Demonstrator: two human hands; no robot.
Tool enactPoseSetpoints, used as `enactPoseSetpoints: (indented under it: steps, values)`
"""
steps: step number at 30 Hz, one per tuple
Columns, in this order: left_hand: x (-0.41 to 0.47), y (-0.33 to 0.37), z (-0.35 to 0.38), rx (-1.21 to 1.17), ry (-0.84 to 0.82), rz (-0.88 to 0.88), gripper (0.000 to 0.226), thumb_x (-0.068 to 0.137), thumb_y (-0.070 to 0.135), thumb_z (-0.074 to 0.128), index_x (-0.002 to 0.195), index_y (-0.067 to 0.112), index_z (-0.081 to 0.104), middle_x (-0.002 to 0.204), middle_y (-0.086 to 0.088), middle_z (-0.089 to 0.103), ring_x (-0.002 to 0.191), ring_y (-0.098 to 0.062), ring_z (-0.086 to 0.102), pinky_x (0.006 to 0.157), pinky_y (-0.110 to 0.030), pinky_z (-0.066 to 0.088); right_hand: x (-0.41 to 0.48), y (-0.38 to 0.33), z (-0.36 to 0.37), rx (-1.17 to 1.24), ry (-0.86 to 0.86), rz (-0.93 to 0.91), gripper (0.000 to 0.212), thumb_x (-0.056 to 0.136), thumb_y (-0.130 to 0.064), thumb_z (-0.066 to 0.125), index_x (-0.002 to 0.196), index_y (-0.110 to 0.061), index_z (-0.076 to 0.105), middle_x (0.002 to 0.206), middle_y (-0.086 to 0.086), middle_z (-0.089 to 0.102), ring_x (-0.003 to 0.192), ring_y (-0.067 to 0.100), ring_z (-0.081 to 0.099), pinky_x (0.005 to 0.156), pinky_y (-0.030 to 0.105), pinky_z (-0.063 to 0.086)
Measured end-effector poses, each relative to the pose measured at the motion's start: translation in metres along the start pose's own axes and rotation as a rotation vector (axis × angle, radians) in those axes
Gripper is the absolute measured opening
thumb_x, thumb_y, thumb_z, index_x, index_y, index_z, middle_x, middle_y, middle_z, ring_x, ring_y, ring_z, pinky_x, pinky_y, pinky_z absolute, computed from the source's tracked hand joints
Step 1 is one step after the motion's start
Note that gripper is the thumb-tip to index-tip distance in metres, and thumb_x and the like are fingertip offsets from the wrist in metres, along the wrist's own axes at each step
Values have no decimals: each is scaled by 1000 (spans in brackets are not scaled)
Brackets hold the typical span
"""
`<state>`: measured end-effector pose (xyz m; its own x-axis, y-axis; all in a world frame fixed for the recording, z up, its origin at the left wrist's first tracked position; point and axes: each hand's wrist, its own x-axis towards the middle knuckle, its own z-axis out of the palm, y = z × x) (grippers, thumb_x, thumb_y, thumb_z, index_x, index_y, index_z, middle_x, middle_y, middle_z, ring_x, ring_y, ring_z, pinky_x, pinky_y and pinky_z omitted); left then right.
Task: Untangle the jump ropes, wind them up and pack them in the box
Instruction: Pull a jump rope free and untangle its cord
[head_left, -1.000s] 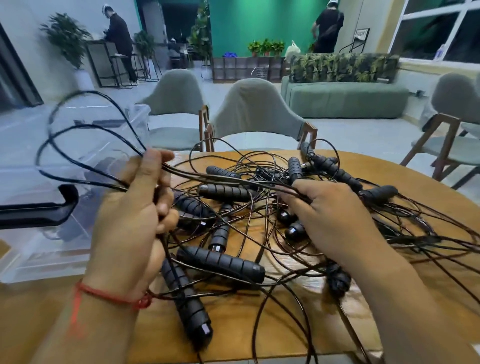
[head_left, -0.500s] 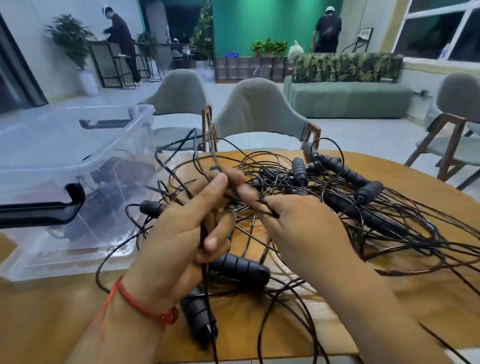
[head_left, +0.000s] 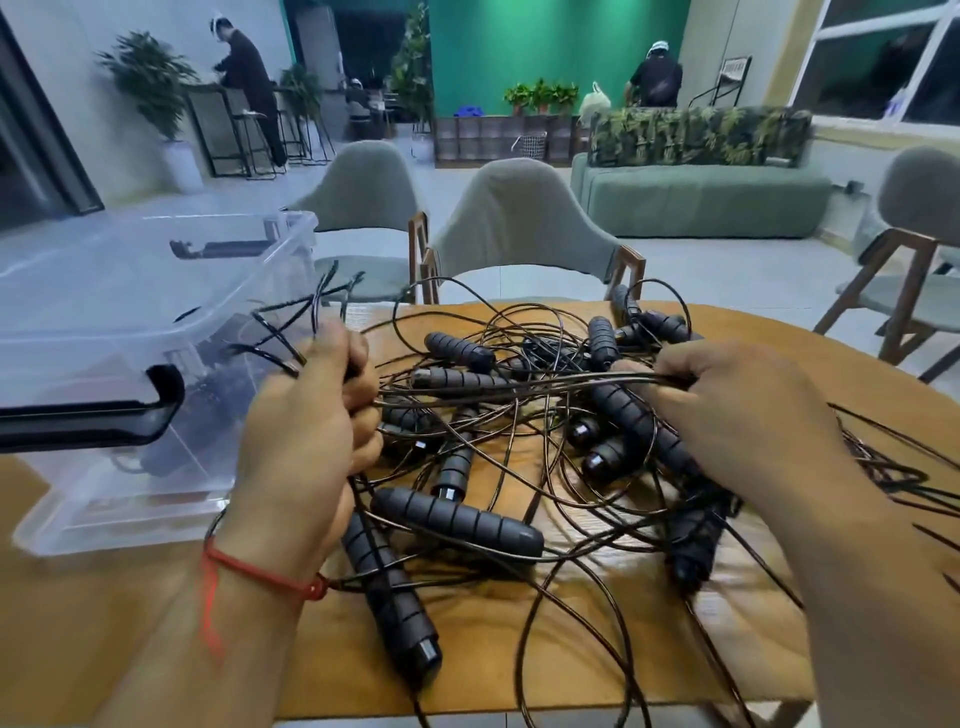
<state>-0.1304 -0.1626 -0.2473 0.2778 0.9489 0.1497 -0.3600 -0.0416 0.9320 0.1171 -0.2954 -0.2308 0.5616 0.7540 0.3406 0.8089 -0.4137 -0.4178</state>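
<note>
On the wooden counter, just right of a clear box, tangled jump ropes lie heaped, left hand and right hand each with fingers clamped on their cords, grey chairs beyond.

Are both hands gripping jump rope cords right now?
Yes: the left hand and the right hand each have fingers curled round black cords that stretch between them above the tangled pile.
</note>
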Motion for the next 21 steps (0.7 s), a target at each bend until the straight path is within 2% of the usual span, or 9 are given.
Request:
enactPoseSetpoints:
  steps: [3, 6, 8, 10, 12, 14, 16, 18, 21]
  values:
    - [-11, -5, 5, 408, -36, 189, 37, 102, 48, 61, 77, 22, 61, 60, 9, 42, 48, -11, 36, 47, -26, 31, -5, -14, 2, 14, -23, -42, 41, 105, -51, 55, 80, -25, 75, 62, -9, 61, 61, 9, 53, 53, 30, 31]
    - [-27, -10, 19, 620, -270, 255, 21, 91, 45, 72, 106, 31, 73, 63, 13, 52, 57, -16, 49, 54, -30, 45, -14, -35, 12, -16, -52, -155, 57, 108, -62, 43, 72, -23, 65, 61, -8, 60, 60, 9, 56, 53, 29, 32]
    - [-34, -15, 29, 671, -433, 179, 33, 86, 53, 72, 117, 40, 71, 69, 10, 64, 65, -16, 62, 65, -33, 53, -20, -46, 22, -47, -40, -227, 51, 110, -48, 46, 68, -21, 56, 62, -8, 55, 62, 14, 55, 52, 28, 31]
    - [-35, -20, 31, 708, -479, 171, 30, 87, 55, 68, 114, 41, 69, 90, 14, 75, 83, -3, 71, 76, -20, 55, -22, -53, 26, -64, 8, -335, 34, 106, -34, 53, 75, -22, 57, 69, -7, 57, 69, 22, 55, 54, 26, 29]
    - [-33, -18, 30, 817, -442, 175, 25, 92, 62, 57, 102, 44, 70, 90, 13, 74, 83, 0, 68, 72, -17, 52, -20, -58, 25, -48, -98, -322, 26, 105, -45, 53, 93, -28, 68, 83, -7, 60, 81, 21, 55, 62, 29, 33]
    - [-30, -18, 27, 905, -447, 165, 35, 93, 68, 48, 88, 42, 70, 77, 2, 69, 67, -7, 62, 61, -23, 48, -17, -56, 27, -44, -160, -284, 29, 102, -52, 54, 102, -31, 74, 87, -6, 63, 90, 23, 60, 70, 29, 35]
    - [-29, -18, 25, 903, -435, 193, 40, 94, 68, 45, 81, 38, 68, 71, -5, 64, 59, -15, 57, 57, -30, 46, -14, -50, 31, -19, -125, -305, 29, 100, -52, 59, 85, -30, 70, 76, -9, 60, 84, 23, 61, 65, 27, 37]
    - [-30, -18, 25, 836, -375, 238, 42, 98, 64, 46, 80, 30, 63, 61, -7, 55, 54, -20, 51, 53, -37, 44, -12, -42, 29, 13, -72, -352, 39, 99, -50, 62, 66, -31, 51, 63, -14, 50, 68, 12, 54, 58, 24, 33]
    - [-32, -16, 28, 701, -237, 243, 45, 98, 61, 49, 71, 28, 62, 56, 4, 45, 50, -11, 42, 46, -29, 35, -13, -33, 23, 53, 35, -458, 31, 101, -47, 63, 74, -34, 56, 73, -17, 55, 71, 4, 52, 65, 26, 43]
